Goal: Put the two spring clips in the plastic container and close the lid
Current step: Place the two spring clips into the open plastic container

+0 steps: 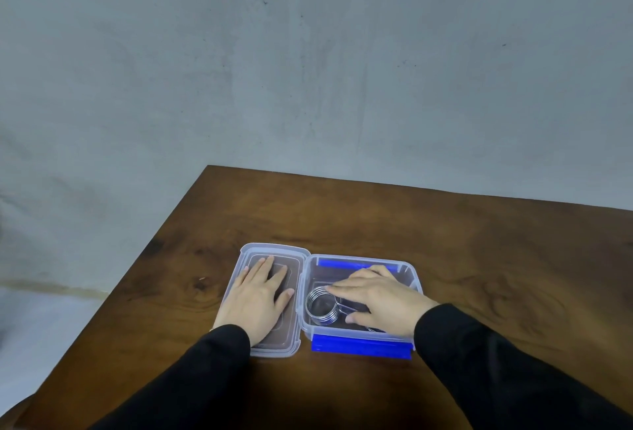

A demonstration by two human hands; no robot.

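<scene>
A clear plastic container [412, 273] with blue latches stands open on the wooden table. Its clear lid [297, 292] lies flat beside it on the left. My left hand [255, 299] rests flat on the lid, fingers spread. My right hand [376, 296] reaches down into the container, fingers stretched over its contents. A coiled metal spring clip [322, 306] lies inside the container at its left end, just under my right fingertips. Thin wire handles show beneath my right palm. Whether a second clip lies under the hand I cannot tell.
The brown wooden table [479, 258] stretches to the right and back. Its left edge runs diagonally from the far corner toward me. A grey wall stands behind the table. A blue latch flap [359, 347] sticks out at the container's near side.
</scene>
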